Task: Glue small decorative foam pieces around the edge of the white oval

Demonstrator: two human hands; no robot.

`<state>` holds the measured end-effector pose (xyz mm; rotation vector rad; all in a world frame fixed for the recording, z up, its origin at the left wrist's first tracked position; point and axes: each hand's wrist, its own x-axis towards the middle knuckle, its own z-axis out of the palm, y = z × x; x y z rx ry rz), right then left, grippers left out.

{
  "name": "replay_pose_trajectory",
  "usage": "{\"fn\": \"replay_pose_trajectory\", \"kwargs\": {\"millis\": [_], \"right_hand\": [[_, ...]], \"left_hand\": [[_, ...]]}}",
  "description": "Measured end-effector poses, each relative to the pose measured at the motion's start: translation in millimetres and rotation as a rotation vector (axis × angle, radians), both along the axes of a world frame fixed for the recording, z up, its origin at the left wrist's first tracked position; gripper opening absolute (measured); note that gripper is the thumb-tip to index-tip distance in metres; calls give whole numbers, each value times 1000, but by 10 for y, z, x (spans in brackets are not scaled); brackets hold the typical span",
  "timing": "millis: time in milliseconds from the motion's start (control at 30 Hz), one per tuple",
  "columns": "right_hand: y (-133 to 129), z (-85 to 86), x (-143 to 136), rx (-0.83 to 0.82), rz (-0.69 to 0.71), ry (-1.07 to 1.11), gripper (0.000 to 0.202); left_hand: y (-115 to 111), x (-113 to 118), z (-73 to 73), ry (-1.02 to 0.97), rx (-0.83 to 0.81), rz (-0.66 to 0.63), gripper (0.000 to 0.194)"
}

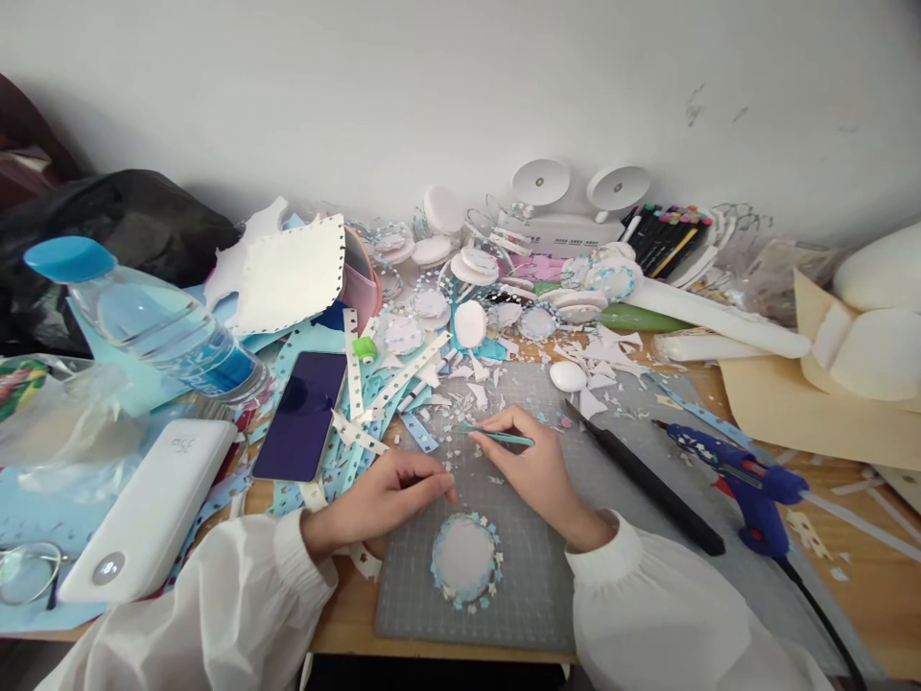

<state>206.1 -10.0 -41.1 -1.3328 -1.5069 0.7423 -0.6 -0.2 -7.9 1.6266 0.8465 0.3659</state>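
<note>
My right hand grips teal tweezers, their tips down among tiny paper stars and scraps on the grey cutting mat. To its left, my left hand rests by the mat's edge, fingers curled in and thumb against them; I see nothing in it. Just in front of both hands lies a round white disc, ringed with small blue and white stars. Neither hand touches it.
A black-handled craft knife and a blue glue gun lie on the right. Phone, power bank and water bottle are on the left. Starred discs pile up at the back, near marker pens.
</note>
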Motion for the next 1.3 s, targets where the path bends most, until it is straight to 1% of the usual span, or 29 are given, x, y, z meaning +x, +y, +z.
{"fn": "replay_pose_trajectory", "kwargs": {"millis": [133, 333, 500, 567, 633, 733, 833, 933, 1033, 1167, 1300], "right_hand": [[-9, 10, 4, 0, -5, 22, 12], [-20, 77, 25, 19, -65, 95, 13], [-23, 35, 29, 59, -29, 61, 12], [-23, 16, 31, 94, -3, 37, 12], [-22, 15, 37, 89, 32, 54, 12], [-18, 40, 49, 55, 42, 107, 13], [-16, 78, 59, 65, 24, 111, 12], [-18, 121, 70, 55, 35, 145, 14], [-24, 167, 93, 10, 81, 250, 15], [-38, 217, 127, -42, 145, 405, 17], [-57, 241, 132, -42, 210, 435, 19]], "left_hand": [[-4, -1, -20, -3, -9, -3, 45], [0, 4, -13, -9, -20, 2, 46], [1, -2, -8, -12, -31, 9, 46], [2, -2, -11, -13, -26, 12, 45], [1, -2, -12, -17, -24, 13, 44], [-2, 0, -9, -20, -30, 17, 43], [-5, 1, -2, -16, -36, 28, 41], [-9, 5, 3, -29, -57, 33, 38], [-10, 8, 1, -77, -96, 82, 34], [-1, 1, -22, -141, -195, 174, 33], [5, -1, -39, -296, -304, 286, 29]]}}
